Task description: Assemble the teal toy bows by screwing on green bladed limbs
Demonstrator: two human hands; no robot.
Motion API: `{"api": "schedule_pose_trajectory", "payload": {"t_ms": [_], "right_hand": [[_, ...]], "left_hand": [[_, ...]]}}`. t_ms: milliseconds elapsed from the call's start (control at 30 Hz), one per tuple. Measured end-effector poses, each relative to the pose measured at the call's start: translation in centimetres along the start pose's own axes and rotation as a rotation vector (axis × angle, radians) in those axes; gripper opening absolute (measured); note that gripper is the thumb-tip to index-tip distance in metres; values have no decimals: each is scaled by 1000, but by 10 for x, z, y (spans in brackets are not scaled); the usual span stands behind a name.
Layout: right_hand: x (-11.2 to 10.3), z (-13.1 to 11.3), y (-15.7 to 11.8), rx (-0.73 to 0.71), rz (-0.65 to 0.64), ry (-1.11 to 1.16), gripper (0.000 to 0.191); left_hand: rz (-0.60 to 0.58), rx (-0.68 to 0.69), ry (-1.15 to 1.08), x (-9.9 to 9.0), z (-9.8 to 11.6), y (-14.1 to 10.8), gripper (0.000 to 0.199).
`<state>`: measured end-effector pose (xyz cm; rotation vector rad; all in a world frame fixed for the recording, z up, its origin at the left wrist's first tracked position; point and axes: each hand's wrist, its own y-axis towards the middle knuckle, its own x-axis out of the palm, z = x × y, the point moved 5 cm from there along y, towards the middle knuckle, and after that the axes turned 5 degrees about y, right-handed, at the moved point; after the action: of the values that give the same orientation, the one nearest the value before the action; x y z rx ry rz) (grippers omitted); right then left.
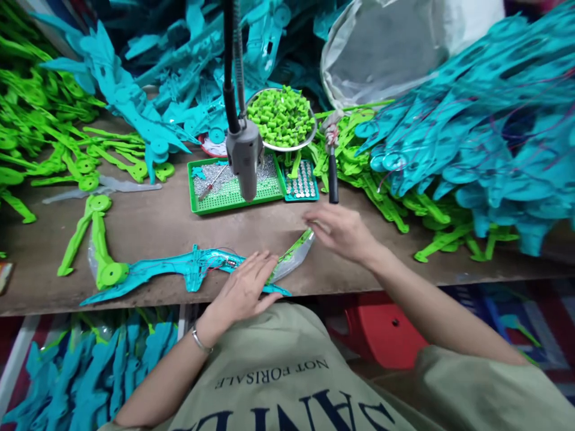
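Note:
A blue plastic toy bow half [171, 266] lies along the table's front edge, with wires and a small metal part on its inner face. My left hand [247, 281] rests flat on its right end, fingers stretched out. From there a green limb [294, 246] with a translucent strip [294, 262] angles up to the right. My right hand [344, 233] is closed at that limb's upper tip, fingertips pinched; the exact grip is partly hidden. Another green limb [103, 245] is joined at the bow's left end, folded upward.
A grey electric screwdriver [245, 155] hangs over a green tray [211, 206] of screws. Behind are a bowl of green pieces [281, 117], a tray of metal discs [300, 182] and a black-handled tool [332, 173]. Blue parts [494, 120] and green parts [40, 120] pile at the sides.

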<state>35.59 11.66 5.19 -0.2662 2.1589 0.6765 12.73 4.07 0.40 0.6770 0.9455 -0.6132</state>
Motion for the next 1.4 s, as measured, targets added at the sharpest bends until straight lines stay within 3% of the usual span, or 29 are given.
{"api": "schedule_pose_trajectory", "payload": {"t_ms": [133, 233, 433, 600, 733, 800, 867, 967, 1067, 1133, 1200, 1400], "right_hand": [[-29, 62, 36, 281, 155, -74, 21], [-52, 89, 54, 366, 290, -134, 25], [-118, 103, 68, 351, 454, -255, 24], [-183, 110, 59, 395, 612, -308, 22], [-208, 109, 49, 393, 626, -343, 18], [-204, 105, 45, 386, 584, -349, 16], [-183, 99, 43, 359, 467, -351, 16], [-124, 86, 40, 297, 167, -441, 20], [-62, 81, 36, 288, -39, -723, 24], [-37, 83, 36, 300, -55, -829, 25], [-25, 90, 38, 318, -34, -863, 27], [-19, 109, 40, 345, 12, -896, 29]], "left_hand": [[18, 27, 39, -6, 4, 1, 76], [125, 41, 75, -12, 9, -4, 68], [428, 61, 96, -12, 12, -29, 56], [541, 81, 143, -4, 7, -39, 43], [590, 79, 170, -2, 5, -41, 36], [608, 65, 177, -2, 4, -42, 37], [622, 49, 182, -1, 3, -44, 40], [634, 38, 193, -2, 2, -46, 40], [627, 37, 198, -3, 2, -45, 38], [621, 37, 197, -5, 3, -44, 37], [621, 39, 201, -6, 4, -43, 36], [618, 35, 218, -6, 5, -42, 34]]}}
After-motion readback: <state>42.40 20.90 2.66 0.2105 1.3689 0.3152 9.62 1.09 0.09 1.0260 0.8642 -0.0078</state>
